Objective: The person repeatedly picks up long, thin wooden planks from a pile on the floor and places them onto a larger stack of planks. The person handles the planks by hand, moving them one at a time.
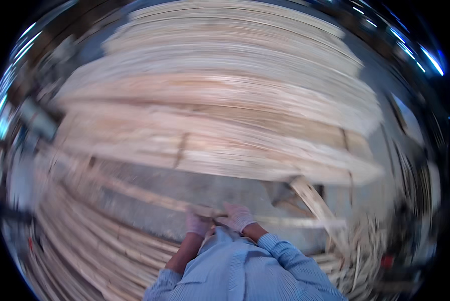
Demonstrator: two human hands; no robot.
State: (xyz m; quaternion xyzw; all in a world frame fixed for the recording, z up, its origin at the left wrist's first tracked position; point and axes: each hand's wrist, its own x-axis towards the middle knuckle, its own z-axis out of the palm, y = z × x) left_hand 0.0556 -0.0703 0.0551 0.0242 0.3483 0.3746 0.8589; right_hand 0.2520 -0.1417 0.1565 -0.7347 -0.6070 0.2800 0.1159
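Observation:
Both of my hands wear pale gloves and meet close together in front of my waist, blurred by motion. A light wooden strip [207, 211] lies between them. My left hand [198, 223] is closed around it from the left. From the other side, my right hand [237, 216] grips near the same spot, its fingers pointing left. Pale lengths of wood extend on both sides of the hands, but blur hides whether they belong to the held strip.
A wide stack of pale boards [215, 125] spans the area ahead, above a grey floor [149, 175]. Long wooden strips [104, 241] lie at the lower left. A slanted timber piece [312, 198] stands at right, near a heap of thin offcuts [360, 251].

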